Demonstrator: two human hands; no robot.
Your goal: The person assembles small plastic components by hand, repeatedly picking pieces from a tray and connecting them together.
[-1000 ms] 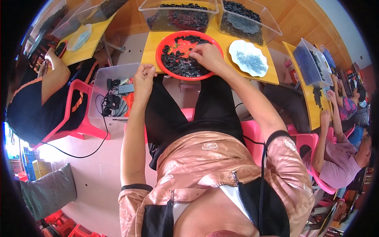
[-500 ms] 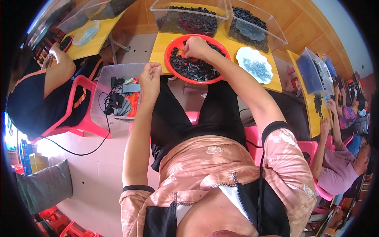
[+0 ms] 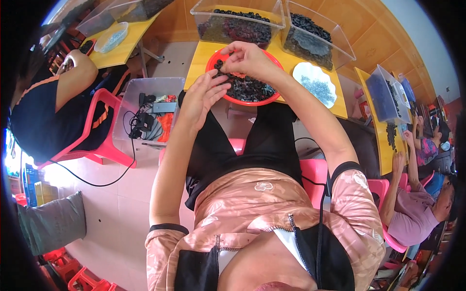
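Observation:
A red round tray point(image 3: 279, 63) holds many small black ring-like parts point(image 3: 247, 91) and sits at the front edge of the yellow table. Over the tray's left side my left hand point(image 3: 203, 94) is raised, its fingers stretched and slightly apart. My right hand point(image 3: 250, 60) hovers above the tray with thumb and fingertips pinched, close to the left hand's fingertips. Whatever small piece the pinch holds cannot be made out against the black parts behind it. Right of the tray lies a white scalloped plate point(image 3: 332, 94) with small clear pieces point(image 3: 313, 86) on it.
Two clear bins, a left one point(image 3: 204, 31) and a right one point(image 3: 310, 48), stand behind the tray with black parts inside. At lower left of the table a clear box point(image 3: 127, 104) contains cables and adapters. Co-workers sit at tables on both sides, one on a pink chair point(image 3: 104, 97).
My right hand has lifted out of the parts and drawn back slightly. My left hand has moved right and up, from beside the tray to over its edge, fingers now extended.

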